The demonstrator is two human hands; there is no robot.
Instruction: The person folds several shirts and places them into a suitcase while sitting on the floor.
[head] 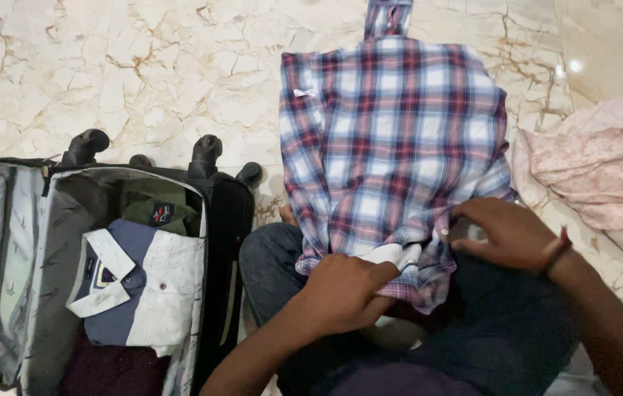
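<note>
At the far left, an open black suitcase lay flat on the marble floor, its wheels pointing away from the person. Its grey-lined lid stood open on the left side. Inside the main compartment, an olive green garment sat at the wheel end. Just below it lay a folded blue and white shirt, collar visible. A dark maroon garment occupied the end nearest the person.

Right of the suitcase, the person sat on the floor with legs in dark blue jeans. The left hand was closed on the near edge of a plaid shirt, at the white collar lining; the fingers were curled around the fabric. The plaid shirt, checked in blue, red and white, lay spread face down. Its near end rested on the person's lap and its far end extended across the floor. A sleeve cuff projected beyond the top edge.

The right hand rested on the right near corner of the same shirt. Its fingers were pressed together on the cloth; whether fabric was pinched between them could not be determined. A red band encircled that wrist.

At the far right, a crumpled pink patterned cloth lay on the floor, apart from the plaid shirt.
</note>
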